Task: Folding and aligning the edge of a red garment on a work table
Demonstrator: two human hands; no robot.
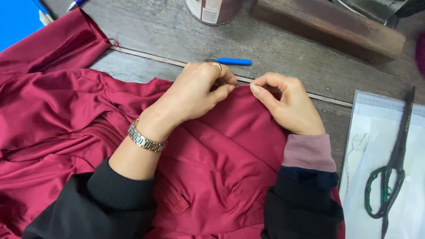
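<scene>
A dark red garment (221, 159) lies spread over a worn wooden table (283, 48). My left hand (195, 93), with a metal watch on the wrist and a ring on one finger, pinches the garment's far edge. My right hand (290, 104) pinches the same edge just to the right, fingertips almost touching the left hand's. A blue-handled small tool (233, 61) lies on the table just beyond my left hand's fingers.
Large dark scissors (392, 168) with green-wrapped handles rest on a clear plastic sleeve (376, 119) at the right. A round tin (212, 9) and a wooden block (327, 26) stand at the back. A blue sheet (15, 20) and a pen (76, 4) lie top left.
</scene>
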